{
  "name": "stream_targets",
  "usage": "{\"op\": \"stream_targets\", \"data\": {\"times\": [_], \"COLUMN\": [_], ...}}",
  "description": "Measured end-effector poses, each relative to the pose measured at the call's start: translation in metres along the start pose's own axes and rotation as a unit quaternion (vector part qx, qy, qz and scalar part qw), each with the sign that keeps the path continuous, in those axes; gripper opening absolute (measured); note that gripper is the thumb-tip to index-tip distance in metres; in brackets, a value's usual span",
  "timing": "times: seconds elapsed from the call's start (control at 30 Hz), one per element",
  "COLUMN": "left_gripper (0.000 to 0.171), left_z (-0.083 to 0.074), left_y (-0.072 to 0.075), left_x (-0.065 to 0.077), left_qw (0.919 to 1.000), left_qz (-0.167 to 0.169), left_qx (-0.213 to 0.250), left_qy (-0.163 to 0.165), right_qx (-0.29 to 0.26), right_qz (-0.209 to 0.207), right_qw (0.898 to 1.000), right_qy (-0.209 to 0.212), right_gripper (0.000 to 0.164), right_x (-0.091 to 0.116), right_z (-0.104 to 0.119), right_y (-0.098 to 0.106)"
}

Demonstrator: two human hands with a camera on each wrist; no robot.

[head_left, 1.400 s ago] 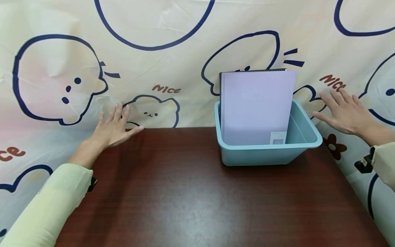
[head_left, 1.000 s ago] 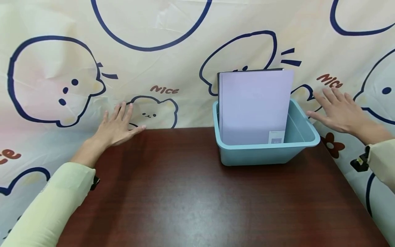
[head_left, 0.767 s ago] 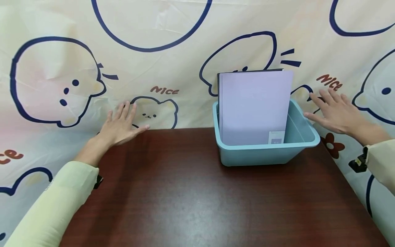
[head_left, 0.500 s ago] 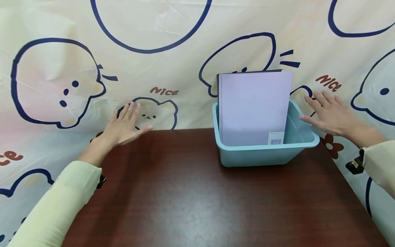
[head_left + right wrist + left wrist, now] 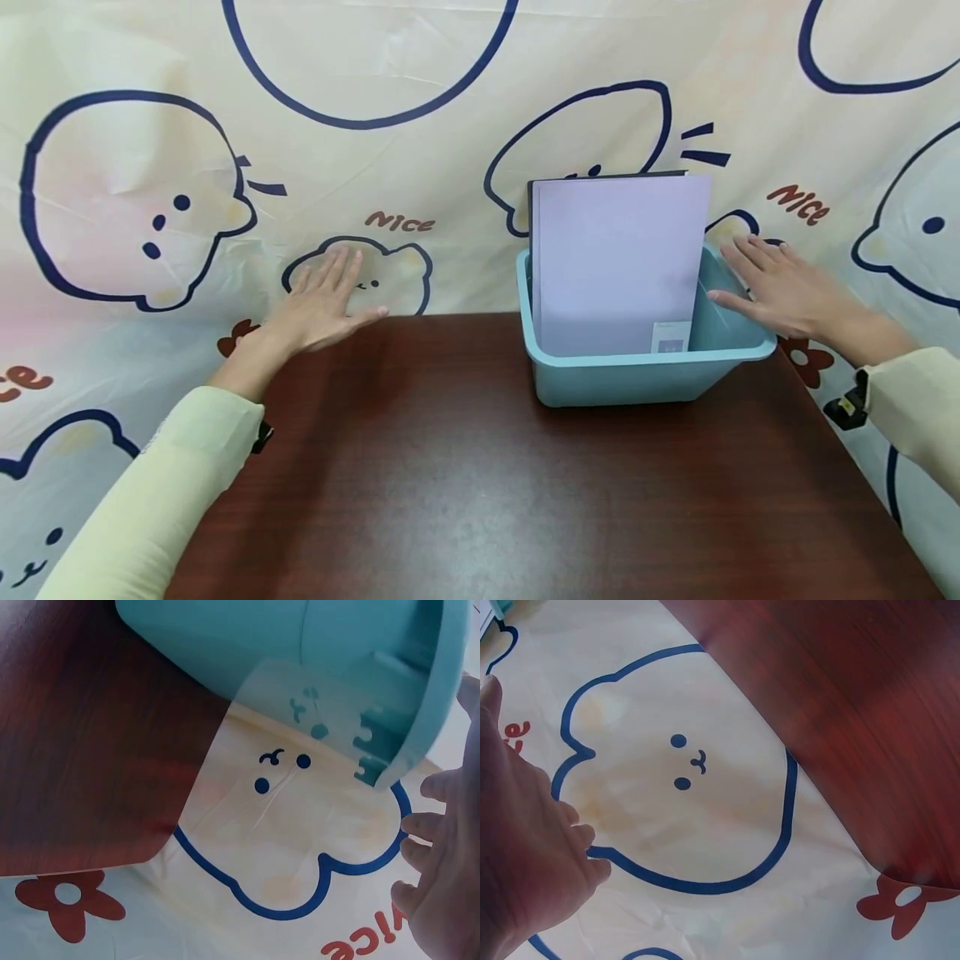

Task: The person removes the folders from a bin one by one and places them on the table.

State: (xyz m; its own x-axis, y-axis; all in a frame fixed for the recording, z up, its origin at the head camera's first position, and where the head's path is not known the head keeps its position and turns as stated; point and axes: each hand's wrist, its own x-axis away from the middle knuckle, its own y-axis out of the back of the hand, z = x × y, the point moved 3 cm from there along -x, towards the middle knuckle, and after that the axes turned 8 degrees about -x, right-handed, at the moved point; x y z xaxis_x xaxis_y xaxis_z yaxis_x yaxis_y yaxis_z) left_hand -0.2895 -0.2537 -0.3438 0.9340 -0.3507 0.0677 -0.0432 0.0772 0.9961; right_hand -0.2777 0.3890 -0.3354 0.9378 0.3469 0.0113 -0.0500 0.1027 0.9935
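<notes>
A light blue plastic basin (image 5: 615, 385) stands at the back right of the dark wood table. In it, upright, stands a flat item with a pale lilac face (image 5: 622, 258), a small white label (image 5: 670, 337) at its lower corner and a dark edge behind. My left hand (image 5: 318, 308) hovers over the table's back left edge, fingers spread and straight, holding nothing. My right hand (image 5: 787, 292) is held over the basin's right rim, fingers extended, thumb overlapping the basin in the head view. In the right wrist view its fingers (image 5: 424, 825) lie beside the basin's rim.
A cream cloth (image 5: 420, 167) printed with blue-outlined animals hangs behind the table (image 5: 480, 483) and down its sides. Black camera straps show at both cuffs, one at the right wrist (image 5: 847, 407).
My left hand has drifted right along the table's back edge. The right hand has moved left, from beside the basin to over its right rim. The basin and its contents stay put.
</notes>
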Motion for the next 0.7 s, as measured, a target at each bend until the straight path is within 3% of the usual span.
{"op": "stream_targets", "data": {"times": [0.3, 0.7], "left_gripper": [0.106, 0.104], "left_z": [-0.012, -0.028], "left_y": [0.000, -0.001], "left_x": [-0.008, -0.019], "left_qw": [0.9998, 0.9988], "left_qz": [-0.010, -0.017], "left_qx": [0.010, 0.033], "left_qy": [-0.017, -0.031], "right_qx": [-0.013, -0.045], "right_qz": [0.002, 0.038], "right_qw": [1.000, 0.998], "right_qy": [0.005, -0.032], "right_gripper": [0.095, 0.100], "right_x": [-0.001, -0.007], "right_z": [0.006, 0.012], "right_y": [-0.007, -0.014]}}
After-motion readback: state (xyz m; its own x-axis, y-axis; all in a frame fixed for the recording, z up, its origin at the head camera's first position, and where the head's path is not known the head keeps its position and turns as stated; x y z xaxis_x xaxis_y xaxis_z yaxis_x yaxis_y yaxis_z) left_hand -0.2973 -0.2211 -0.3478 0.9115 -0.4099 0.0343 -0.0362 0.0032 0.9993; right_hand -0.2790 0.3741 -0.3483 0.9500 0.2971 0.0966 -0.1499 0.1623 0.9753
